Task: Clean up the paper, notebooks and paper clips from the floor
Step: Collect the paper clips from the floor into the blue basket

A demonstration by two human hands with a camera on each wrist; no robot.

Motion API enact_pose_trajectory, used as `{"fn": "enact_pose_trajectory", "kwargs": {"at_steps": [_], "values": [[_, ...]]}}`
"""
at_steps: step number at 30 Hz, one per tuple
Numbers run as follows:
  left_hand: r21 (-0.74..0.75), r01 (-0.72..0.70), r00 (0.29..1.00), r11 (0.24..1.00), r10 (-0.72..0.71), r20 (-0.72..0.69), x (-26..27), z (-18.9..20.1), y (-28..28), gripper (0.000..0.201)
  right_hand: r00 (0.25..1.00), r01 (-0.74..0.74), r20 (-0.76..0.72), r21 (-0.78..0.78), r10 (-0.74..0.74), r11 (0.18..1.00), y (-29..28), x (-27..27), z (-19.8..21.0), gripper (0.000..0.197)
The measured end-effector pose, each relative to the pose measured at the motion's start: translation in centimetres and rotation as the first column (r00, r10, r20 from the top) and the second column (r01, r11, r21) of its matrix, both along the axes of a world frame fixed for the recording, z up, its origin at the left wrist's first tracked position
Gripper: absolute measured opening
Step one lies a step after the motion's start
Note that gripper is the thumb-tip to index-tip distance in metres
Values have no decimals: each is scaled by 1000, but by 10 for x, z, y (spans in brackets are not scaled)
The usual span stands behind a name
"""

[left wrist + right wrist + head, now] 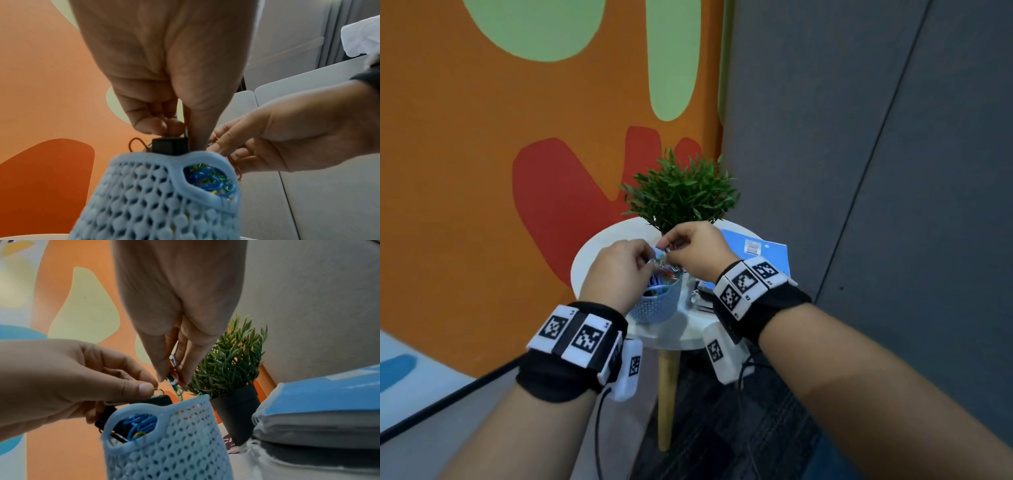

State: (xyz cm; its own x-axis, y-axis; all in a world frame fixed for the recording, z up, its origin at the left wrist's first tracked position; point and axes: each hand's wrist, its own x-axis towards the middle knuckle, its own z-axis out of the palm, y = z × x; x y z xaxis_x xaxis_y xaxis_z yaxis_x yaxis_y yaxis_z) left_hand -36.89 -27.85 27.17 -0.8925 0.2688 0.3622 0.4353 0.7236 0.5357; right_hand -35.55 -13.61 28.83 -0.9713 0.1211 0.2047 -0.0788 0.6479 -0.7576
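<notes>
as both grip: two hands (619, 270), one basket (657, 303)

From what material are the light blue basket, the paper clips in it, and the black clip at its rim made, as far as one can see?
Light blue basket: seemingly soft moulded plastic, matt, with a perforated wall and a thick rim.
Paper clips: likely plastic-coated wire; bright blue, green and yellow loops.
Black binder clip: probably painted metal with bare wire handles, though blurred.

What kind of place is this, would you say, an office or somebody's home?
Probably an office lounge or breakout corner, though I can't be certain. A bright orange wall mural meets grey panel walls, and a small round white side table carries a potted plant, a blue notebook and a basket of paper clips.
</notes>
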Motion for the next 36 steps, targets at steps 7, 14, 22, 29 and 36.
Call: {"fn": "enact_pose_trajectory", "kwargs": {"at_steps": [7, 14, 22, 29, 36], "values": [[-4, 12, 999, 1000, -12, -48, -6, -3, 4, 8, 999, 46, 15, -46, -46, 998, -8, -21, -5, 29], [82, -4, 999, 997, 7, -42, -5, -8, -3, 9, 999, 41, 24, -22, -40, 999, -6, -18, -18, 24], [13, 36, 997, 999, -35, -75, 5, -12, -11, 16, 996, 70, -56, 41, -67, 997, -1, -1, -13, 19], [-183, 83, 989, 980, -104, -109, 13, -20, -12, 24, 999, 16, 25, 228, -22, 974, -3, 25, -19, 17], [-264, 107, 986, 959, -137, -99, 12, -12, -11, 27, 996, 29, 68, 270, -49, 962, -10, 44, -17, 26]]}}
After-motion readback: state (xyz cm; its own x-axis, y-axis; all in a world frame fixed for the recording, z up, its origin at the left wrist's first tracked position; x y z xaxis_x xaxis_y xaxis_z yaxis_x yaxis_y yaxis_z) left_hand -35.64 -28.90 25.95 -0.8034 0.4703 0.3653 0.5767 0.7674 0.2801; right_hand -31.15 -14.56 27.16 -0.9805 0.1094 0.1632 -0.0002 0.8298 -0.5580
